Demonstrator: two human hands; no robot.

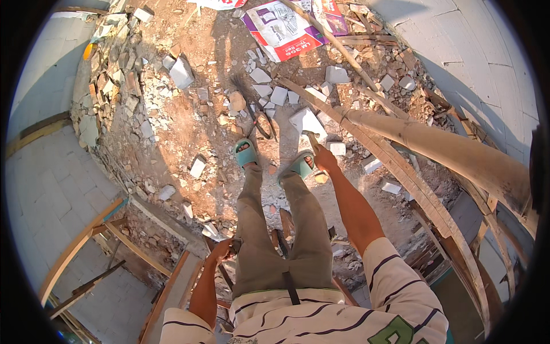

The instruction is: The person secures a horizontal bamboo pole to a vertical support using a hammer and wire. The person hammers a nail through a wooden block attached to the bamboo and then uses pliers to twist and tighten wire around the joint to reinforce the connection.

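My right hand [325, 160] reaches down beside my right foot, closed round a short tan-brown handle [313, 141]. The handle's far end meets a white block [306, 119] on the rubble; what sort of tool it is, I cannot make out. At my left thigh, my left hand [222, 250] is closed with its fingers curled. A dark thing [235, 246] shows at those fingers, too small to name. Between my feet and the scattered blocks lies a dark, thin, looped tool [262, 125], with dark bristles [240, 86] beyond it.
A thick bamboo pole [435, 135] and a curved-looking wooden plank [395, 163] cross the right side. Broken bricks [130, 83] are heaped along the left wall. Ahead lies a printed bag [286, 34] under a thin pole [338, 46]. Timber [80, 246] stands at lower left.
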